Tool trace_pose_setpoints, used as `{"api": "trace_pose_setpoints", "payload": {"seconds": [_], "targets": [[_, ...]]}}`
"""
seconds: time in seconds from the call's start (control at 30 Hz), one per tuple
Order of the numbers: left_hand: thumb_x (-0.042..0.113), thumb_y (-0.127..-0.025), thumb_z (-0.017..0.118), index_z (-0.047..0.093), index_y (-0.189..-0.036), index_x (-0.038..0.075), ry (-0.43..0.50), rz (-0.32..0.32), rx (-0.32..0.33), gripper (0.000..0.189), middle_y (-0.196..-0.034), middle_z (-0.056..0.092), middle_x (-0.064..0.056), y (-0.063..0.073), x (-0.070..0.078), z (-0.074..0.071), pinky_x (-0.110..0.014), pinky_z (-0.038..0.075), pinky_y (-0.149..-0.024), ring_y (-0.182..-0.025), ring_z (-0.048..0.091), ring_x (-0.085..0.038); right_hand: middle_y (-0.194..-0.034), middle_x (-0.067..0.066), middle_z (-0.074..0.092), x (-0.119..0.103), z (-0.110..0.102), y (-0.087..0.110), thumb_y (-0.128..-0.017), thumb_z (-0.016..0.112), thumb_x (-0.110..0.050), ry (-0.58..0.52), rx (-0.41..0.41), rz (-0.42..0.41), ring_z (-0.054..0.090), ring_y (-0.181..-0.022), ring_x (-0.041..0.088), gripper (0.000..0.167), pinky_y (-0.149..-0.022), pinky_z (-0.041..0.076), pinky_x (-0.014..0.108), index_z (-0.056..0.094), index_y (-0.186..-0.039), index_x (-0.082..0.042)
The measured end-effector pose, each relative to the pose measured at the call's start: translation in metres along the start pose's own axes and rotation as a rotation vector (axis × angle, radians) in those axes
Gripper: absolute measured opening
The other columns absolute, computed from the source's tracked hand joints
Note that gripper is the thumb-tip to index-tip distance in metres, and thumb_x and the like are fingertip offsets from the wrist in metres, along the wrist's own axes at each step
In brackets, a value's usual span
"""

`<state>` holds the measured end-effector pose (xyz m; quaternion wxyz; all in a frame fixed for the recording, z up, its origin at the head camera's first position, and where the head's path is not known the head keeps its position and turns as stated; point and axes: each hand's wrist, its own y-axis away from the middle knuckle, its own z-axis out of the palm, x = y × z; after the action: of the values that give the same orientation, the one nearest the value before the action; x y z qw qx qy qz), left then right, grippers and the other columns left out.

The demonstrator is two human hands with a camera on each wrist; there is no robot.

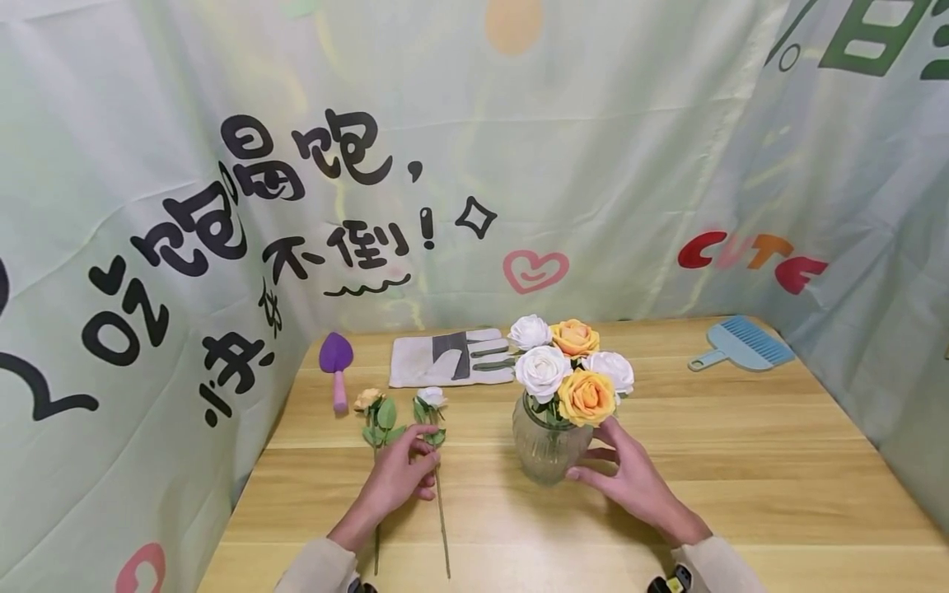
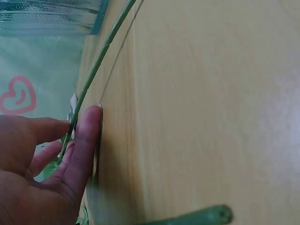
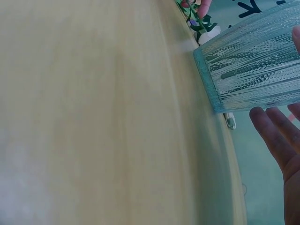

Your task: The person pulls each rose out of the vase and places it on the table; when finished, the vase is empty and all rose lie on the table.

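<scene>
My left hand (image 1: 400,471) pinches the thin green stem (image 2: 97,65) of a white rose (image 1: 432,397) between thumb and fingers, low over the table. Left of it lies an orange rose (image 1: 368,399) with green leaves, its stem running toward me. A ribbed glass vase (image 1: 547,453) stands upright at centre, holding several white and orange roses (image 1: 586,396). My right hand (image 1: 630,478) is at the vase's right side, thumb near its lower front. In the right wrist view, the relaxed fingers (image 3: 276,136) extend alongside the glass vase.
Behind the loose roses lies a white and grey glove (image 1: 415,362), with green-handled tools (image 1: 493,360) on it. A purple toy trowel (image 1: 336,354) is at the back left. A blue dustpan-shaped tool (image 1: 745,344) lies back right. Printed curtains (image 1: 623,165) enclose the wooden table (image 1: 778,461).
</scene>
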<state>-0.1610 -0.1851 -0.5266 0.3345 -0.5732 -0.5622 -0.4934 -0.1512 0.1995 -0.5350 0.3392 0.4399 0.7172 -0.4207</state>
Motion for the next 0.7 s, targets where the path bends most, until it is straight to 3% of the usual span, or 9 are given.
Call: {"api": "trace_pose_setpoints", "payload": {"seconds": [0.3,0.53,0.7], "targets": [[0.010,-0.105,0.072,0.050,-0.158,0.011,-0.099,-0.010,0.019,0.058,-0.116,0.065,-0.014,0.0048,0.0018,-0.0048,-0.037,0.066,-0.055,-0.067,0.066,-0.019,-0.158,0.028,0.055,-0.0005,-0.0002,0.0002,-0.088,0.092,-0.013,-0.009,0.004,-0.005,0.056,-0.128,-0.011,0.094,-0.096,0.067,0.034,0.038,-0.165,-0.007],[0.008,-0.102,0.075,0.056,-0.151,0.008,-0.153,0.029,0.002,0.053,-0.114,0.069,-0.013,0.0044,-0.0007,-0.0035,-0.034,0.066,-0.053,-0.058,0.067,-0.017,-0.159,0.027,0.055,0.0002,-0.0003,0.0002,-0.089,0.092,-0.013,-0.009,0.002,0.005,0.056,-0.128,-0.012,0.095,-0.096,0.067,0.034,0.037,-0.167,-0.009],[0.013,-0.100,0.078,0.058,-0.151,0.010,-0.248,0.060,0.043,0.055,-0.124,0.065,-0.018,0.0056,-0.0011,-0.0028,-0.031,0.064,-0.052,-0.055,0.066,-0.016,-0.157,0.026,0.056,0.0000,0.0003,0.0001,-0.089,0.092,-0.014,-0.002,0.002,0.009,0.057,-0.128,-0.011,0.093,-0.096,0.067,0.034,0.039,-0.165,-0.008]]}}
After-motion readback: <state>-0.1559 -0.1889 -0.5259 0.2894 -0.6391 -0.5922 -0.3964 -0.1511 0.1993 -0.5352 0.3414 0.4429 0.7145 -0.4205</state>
